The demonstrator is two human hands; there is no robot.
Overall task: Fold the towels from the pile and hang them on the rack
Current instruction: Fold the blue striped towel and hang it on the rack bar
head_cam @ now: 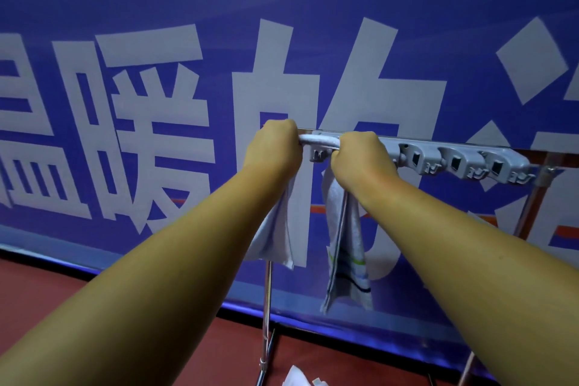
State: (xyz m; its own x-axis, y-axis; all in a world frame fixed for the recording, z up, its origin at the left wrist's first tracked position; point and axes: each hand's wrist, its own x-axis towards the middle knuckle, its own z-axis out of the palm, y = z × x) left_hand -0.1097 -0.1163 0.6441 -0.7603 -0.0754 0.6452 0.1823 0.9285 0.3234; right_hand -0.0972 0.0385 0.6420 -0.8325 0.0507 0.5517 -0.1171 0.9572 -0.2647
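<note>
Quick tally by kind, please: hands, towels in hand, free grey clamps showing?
hands: 2, left hand and right hand
towel in hand: 1, gripped by both
free grey clamps showing: 3
total: 6

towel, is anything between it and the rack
Nothing visible does. The towel, gripped by the left hand and right hand, is already stretched against the rack, with its ends hanging below.
</note>
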